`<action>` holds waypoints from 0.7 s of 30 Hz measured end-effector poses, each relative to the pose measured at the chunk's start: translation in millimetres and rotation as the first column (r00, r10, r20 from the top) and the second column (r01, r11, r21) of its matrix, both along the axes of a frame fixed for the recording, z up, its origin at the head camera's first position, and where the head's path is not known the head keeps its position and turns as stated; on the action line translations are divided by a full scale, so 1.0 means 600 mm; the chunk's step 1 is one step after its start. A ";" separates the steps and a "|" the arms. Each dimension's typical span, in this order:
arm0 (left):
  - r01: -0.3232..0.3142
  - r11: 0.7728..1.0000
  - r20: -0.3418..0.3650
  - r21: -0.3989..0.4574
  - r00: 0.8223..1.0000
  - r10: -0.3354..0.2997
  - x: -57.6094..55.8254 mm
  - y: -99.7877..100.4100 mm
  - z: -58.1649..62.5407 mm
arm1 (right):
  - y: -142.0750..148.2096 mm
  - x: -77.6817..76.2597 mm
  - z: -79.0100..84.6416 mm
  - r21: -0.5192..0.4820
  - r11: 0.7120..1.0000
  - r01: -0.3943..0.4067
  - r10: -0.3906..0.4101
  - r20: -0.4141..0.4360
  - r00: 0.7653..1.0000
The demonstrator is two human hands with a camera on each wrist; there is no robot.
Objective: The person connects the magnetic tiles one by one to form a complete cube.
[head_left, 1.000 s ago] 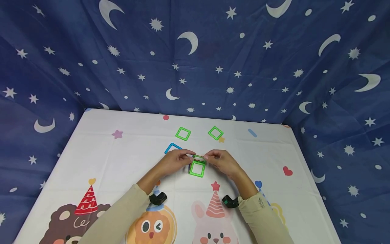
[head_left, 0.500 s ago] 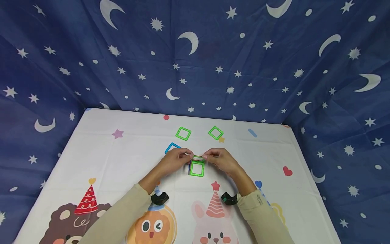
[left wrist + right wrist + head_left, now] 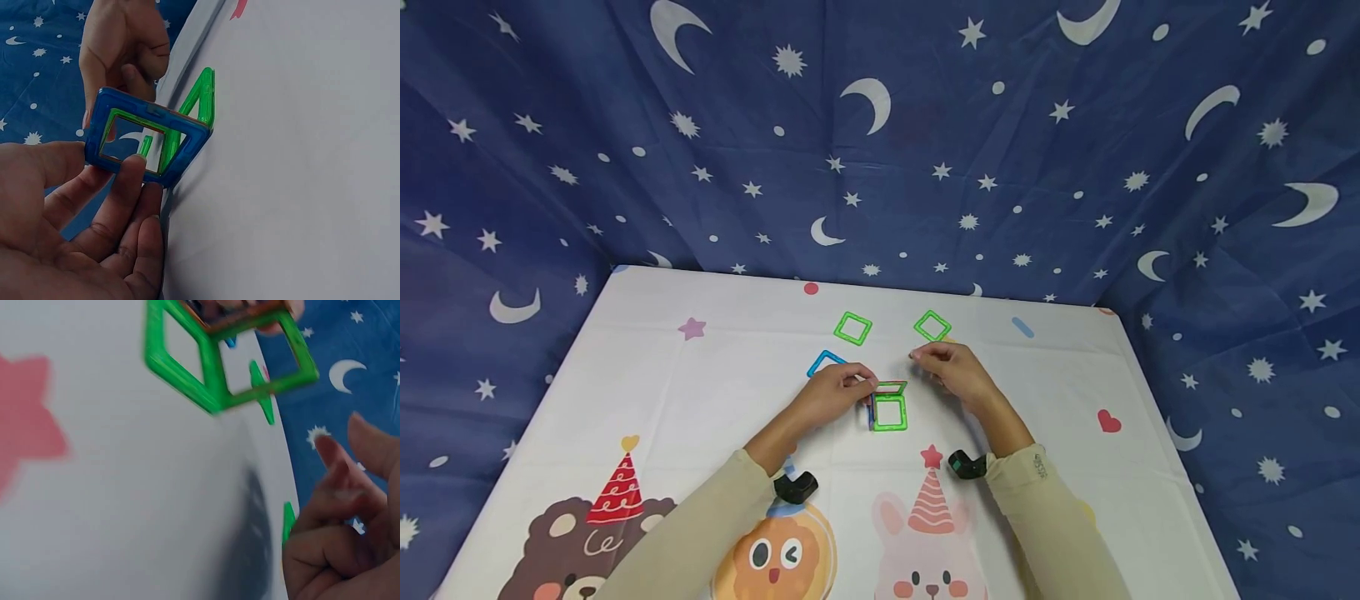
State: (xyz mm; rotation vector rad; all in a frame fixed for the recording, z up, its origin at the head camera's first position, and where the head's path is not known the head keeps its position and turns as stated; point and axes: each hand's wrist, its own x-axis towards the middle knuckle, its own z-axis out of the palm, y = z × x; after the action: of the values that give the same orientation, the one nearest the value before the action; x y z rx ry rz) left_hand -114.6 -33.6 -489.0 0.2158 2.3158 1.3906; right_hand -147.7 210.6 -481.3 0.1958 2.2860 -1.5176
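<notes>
My left hand (image 3: 831,396) pinches a blue square magnetic tile (image 3: 150,107) between thumb and fingers. That tile stands on edge at the left side of a joined group. Attached to it are a green square magnetic tile (image 3: 890,427) towards the person and another green tile (image 3: 891,384) at the back, its far edge near the left fingertips. In the right wrist view the two green tiles meet at an angle along one edge. My right hand (image 3: 958,375) hovers apart from the group, fingers loosely bent with nothing between them, close to a loose green tile (image 3: 922,318).
A second loose green tile (image 3: 841,323) lies further left at the back. A loose blue tile (image 3: 817,363) is partly hidden behind the left hand. The white tablecloth (image 3: 737,350) has printed cartoon figures, and a dark blue starry curtain (image 3: 910,225) encloses the table's back and sides.
My right hand has let go of the group's back green tile and moved away to the back right. My left hand stays at the group, which has shifted very slightly.
</notes>
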 end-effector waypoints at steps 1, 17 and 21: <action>-0.003 1.000 0.003 0.000 1.000 0.003 0.000 0.000 0.000 | 0.002 -0.007 0.003 0.016 0.999 0.031 -0.031 -0.014 0.999; 0.004 1.000 -0.006 -0.007 1.000 -0.004 0.002 -0.002 0.005 | 0.042 -0.106 -0.009 0.117 0.941 0.318 -0.315 -0.042 0.948; 0.002 1.000 -0.004 -0.002 1.000 -0.002 0.003 -0.002 0.003 | 0.051 -0.116 -0.020 0.134 0.938 0.319 -0.323 0.007 0.946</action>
State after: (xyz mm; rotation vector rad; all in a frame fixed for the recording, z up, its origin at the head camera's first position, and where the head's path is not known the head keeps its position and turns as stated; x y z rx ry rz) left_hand -112.8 -34.9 -487.3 0.2210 2.3191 1.3883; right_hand -217.3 241.0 -493.3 0.6533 2.4213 -1.4979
